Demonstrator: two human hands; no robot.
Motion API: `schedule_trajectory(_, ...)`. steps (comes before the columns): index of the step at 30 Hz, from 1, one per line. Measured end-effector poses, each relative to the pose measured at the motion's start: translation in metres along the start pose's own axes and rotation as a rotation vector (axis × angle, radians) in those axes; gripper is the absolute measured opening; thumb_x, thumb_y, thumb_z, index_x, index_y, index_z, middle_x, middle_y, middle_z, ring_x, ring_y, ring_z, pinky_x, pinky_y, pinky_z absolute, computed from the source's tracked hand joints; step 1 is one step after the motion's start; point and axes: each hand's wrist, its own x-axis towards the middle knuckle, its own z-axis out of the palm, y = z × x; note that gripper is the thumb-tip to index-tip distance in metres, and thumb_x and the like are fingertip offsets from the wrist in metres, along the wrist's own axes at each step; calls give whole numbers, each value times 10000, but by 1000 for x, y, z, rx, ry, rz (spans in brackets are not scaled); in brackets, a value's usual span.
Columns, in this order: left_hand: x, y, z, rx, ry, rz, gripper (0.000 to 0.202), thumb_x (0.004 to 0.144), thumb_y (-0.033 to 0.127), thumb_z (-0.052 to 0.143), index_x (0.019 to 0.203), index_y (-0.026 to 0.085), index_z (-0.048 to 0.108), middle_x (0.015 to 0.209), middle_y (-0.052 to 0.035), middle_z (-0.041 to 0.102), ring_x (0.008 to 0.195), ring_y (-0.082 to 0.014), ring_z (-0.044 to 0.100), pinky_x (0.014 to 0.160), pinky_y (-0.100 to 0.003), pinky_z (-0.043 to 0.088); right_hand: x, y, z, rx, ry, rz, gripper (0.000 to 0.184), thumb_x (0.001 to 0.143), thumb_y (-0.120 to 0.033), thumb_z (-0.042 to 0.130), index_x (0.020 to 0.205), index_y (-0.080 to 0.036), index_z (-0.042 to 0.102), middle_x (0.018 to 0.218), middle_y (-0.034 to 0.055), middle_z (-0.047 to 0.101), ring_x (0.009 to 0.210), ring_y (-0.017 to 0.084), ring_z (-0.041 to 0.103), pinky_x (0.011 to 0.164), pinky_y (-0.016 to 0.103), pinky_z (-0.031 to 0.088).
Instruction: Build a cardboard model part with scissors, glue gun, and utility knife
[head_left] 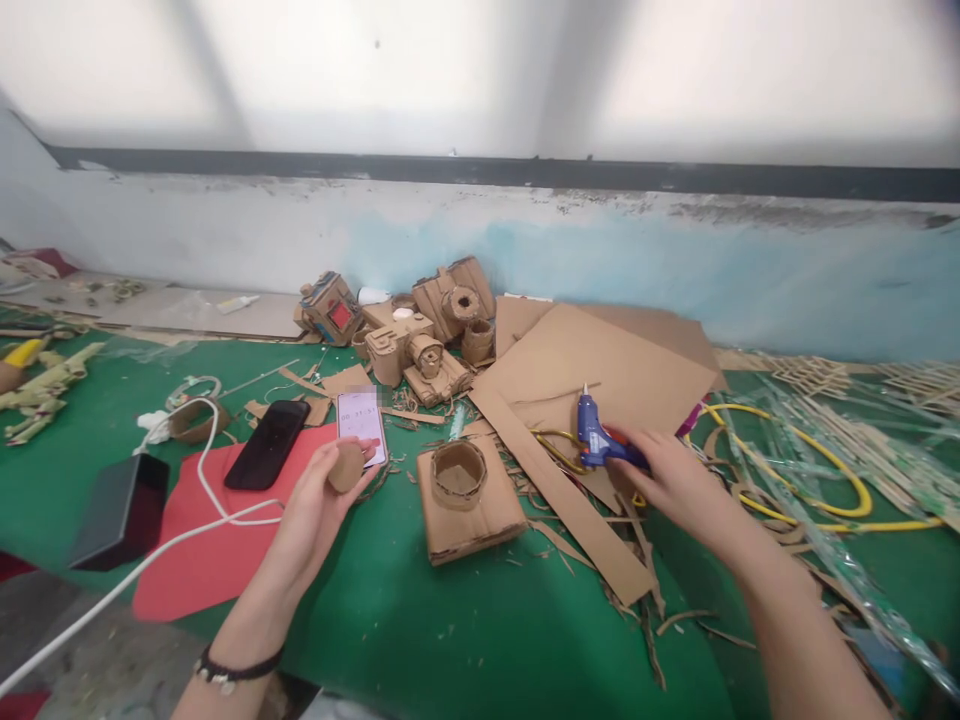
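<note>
My left hand pinches a small round cardboard disc above the red sheet. At the right, my right hand has its fingers around the handle of a blue glue gun, whose nozzle points up and away from me. Between the hands sits a cardboard box with a round cardboard ring standing on its top. A lit phone showing a timer lies just behind my left hand, partly covered by it.
Several cardboard camera models stand against the wall. Large cardboard sheets and a long strip lie right of centre. A black phone rests on red paper, near a black box with white cable. A yellow hose curls at right.
</note>
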Motion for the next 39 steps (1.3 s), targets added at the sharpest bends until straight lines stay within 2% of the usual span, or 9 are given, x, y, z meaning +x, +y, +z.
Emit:
schedule_trajectory(4, -2, 0, 1, 7, -14, 47, 507, 782, 540, 926, 1092, 175, 760, 1184, -115, 791, 1324, -318, 696, 1151, -477, 597, 2, 21, -6, -188, -93, 7, 457, 1026, -308, 539, 1435, -261, 735, 1228, 148, 812, 1115, 361, 733, 914, 487, 592)
schedule_trajectory(7, -10, 6, 7, 164, -10, 222, 557, 774, 569, 949, 1159, 224, 742, 1289, -98, 761, 1336, -325, 695, 1169, -499, 581, 4, 3, -16, -288, -13, 23, 431, 1028, -294, 541, 1399, -278, 760, 1225, 162, 794, 1128, 387, 718, 897, 526, 602)
schedule_trajectory(11, -35, 23, 26, 347, -91, 449, 625, 695, 446, 1030, 1221, 267, 741, 1355, -109, 759, 1336, -347, 703, 1223, -498, 538, 3, -81, -40, -136, 311, -175, 375, 1099, -331, 550, 1426, -263, 719, 1307, 167, 751, 1178, 354, 718, 1009, 533, 604)
schedule_trajectory(14, -55, 35, 42, 463, -306, 532, 773, 593, 310, 1091, 1295, 317, 767, 1474, -120, 714, 1282, -391, 737, 1194, -537, 566, -3, -157, -55, 118, 444, -436, 433, 1064, -174, 642, 1475, -308, 673, 1393, 129, 730, 1242, 275, 729, 1040, 414, 619)
schedule_trajectory(18, -72, 43, 52, 645, -663, 664, 947, 600, 370, 1090, 1462, 406, 698, 1495, -110, 716, 1359, -429, 697, 1194, -584, 568, -10, -211, -60, 217, 363, -691, 296, 1063, -139, 658, 1301, -274, 771, 1260, 68, 827, 1268, 218, 733, 1113, 352, 593)
schedule_trajectory(22, -76, 43, 47, 700, -785, 795, 1106, 673, 447, 1030, 1635, 489, 485, 1549, -86, 691, 1416, -405, 671, 1196, -562, 575, -12, -214, -54, 285, 254, -745, 182, 1109, -188, 611, 1191, -203, 772, 1288, 94, 835, 1329, 204, 716, 1108, 322, 603)
schedule_trajectory(25, -74, 39, 41, 729, -802, 767, 1196, 663, 473, 1027, 1678, 504, 395, 1581, -92, 667, 1397, -394, 689, 1166, -542, 605, -12, -212, -50, 292, 225, -746, 189, 1134, -304, 603, 1123, -200, 761, 1340, 122, 814, 1358, 209, 708, 1156, 321, 575)
schedule_trajectory(35, -79, 34, 37, 661, -838, 653, 1358, 542, 407, 1093, 1677, 511, 356, 1658, -81, 587, 1513, -412, 582, 1225, -541, 551, -14, -221, -55, 341, -14, -705, 95, 1015, -319, 775, 1030, -248, 715, 1596, 110, 653, 1553, 247, 532, 1250, 379, 499)
schedule_trajectory(39, -69, 22, 30, 470, -733, 625, 1122, 672, 609, 969, 1652, 444, 448, 1647, -128, 581, 1356, -394, 711, 1121, -496, 634, -16, -212, -52, 443, 32, -616, 119, 1072, -336, 703, 1142, -253, 656, 1538, 112, 687, 1442, 217, 609, 1183, 337, 544)
